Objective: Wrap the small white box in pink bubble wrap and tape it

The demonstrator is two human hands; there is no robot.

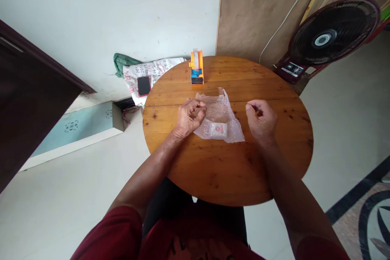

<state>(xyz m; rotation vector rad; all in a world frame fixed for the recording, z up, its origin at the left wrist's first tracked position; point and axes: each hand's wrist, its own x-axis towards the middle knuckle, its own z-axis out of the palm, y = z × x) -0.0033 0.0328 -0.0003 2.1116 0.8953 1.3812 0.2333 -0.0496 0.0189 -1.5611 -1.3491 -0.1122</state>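
- A black phone (pixel 144 86) lies on a white sack (pixel 166 68).
- The left hand (pixel 191 117) is half curled, thumb near the fingers, over the left side of the bubble wrap (pixel 217 107). I cannot tell if it pinches the wrap.
- An orange and blue tape holder (pixel 197 74) stands behind, on the round table (pixel 213 170).
- The wrap lies flat between the hands. Its top tab points away from the person; its right edge slants down toward the right.
- The small white packet (pixel 218 130) sits on the near part, right of the left hand. I cannot tell its longer side.
- The right hand (pixel 261 120) is curled, thumb by finger, apart from the wrap. I cannot tell if it holds anything.
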